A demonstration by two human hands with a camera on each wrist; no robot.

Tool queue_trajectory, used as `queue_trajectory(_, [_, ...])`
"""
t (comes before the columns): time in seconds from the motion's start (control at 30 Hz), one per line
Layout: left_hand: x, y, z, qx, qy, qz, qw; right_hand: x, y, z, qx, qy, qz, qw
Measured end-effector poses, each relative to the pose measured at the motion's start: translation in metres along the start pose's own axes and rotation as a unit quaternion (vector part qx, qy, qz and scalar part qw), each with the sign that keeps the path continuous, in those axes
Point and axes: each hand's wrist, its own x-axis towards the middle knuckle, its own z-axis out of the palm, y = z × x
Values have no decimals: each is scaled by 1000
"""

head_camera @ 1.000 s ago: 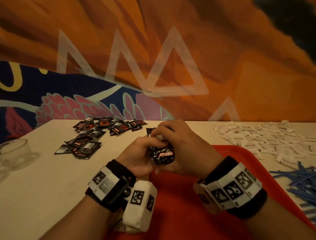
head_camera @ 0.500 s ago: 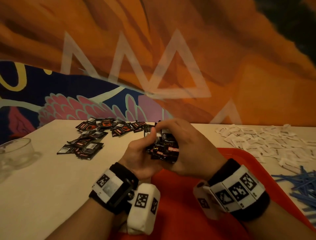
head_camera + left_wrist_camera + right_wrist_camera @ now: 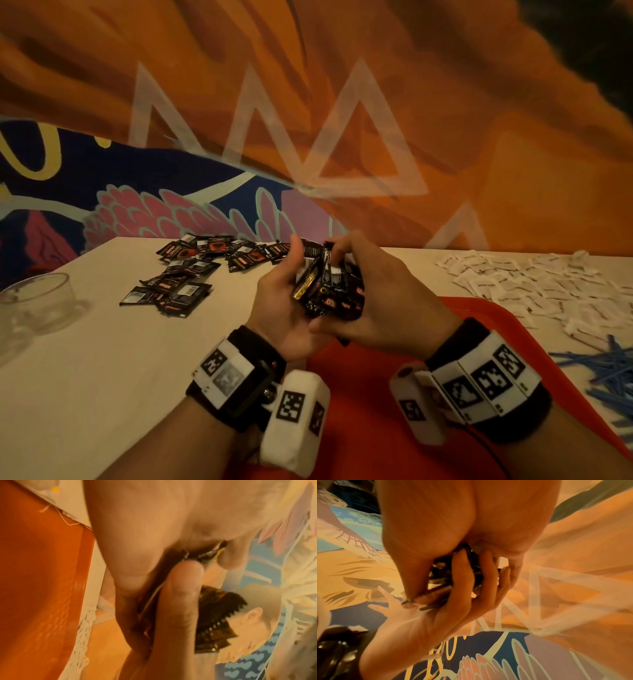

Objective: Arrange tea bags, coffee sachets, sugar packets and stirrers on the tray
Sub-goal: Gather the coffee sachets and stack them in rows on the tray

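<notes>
Fanning wider than before, sachet bundle [image 3: 327, 291] between both hands.

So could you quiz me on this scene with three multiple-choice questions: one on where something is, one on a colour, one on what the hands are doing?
1. Where do the blue stirrers lie?
A. On the tray
B. On the table, right of the tray
C. In the glass

2. What colour is the tray?
A. Red
B. Green
C. White

3. What are the hands doing?
A. Both lie flat on the table
B. Only the right hand holds something
C. Left hand and right hand together grip a bundle of dark sachets

Answers:
1 B: they are piled on the table past the tray's right edge.
2 A: red shows beneath both wrists.
3 C: fingers of both hands curl round the bundle.
</notes>
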Motion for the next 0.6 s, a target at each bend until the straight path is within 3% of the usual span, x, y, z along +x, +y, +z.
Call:
queue_trajectory(0.1, [2, 1, 5, 22, 26, -17, 999, -1, 3, -1, -18, -14, -8, 1000])
queue_trajectory(0.23, [6, -3, 6, 44, 45, -27, 998, -4, 1, -1, -48, -82, 10, 995])
queue_trajectory(0.4, [5, 5, -3, 8, 36, -24, 999, -3, 11, 1, -3, -11, -6, 1000])
queue_trajectory(0.6, [6, -4, 0, 59, 28, -30, 997, -1, 15, 4, 44, 36, 3, 998])
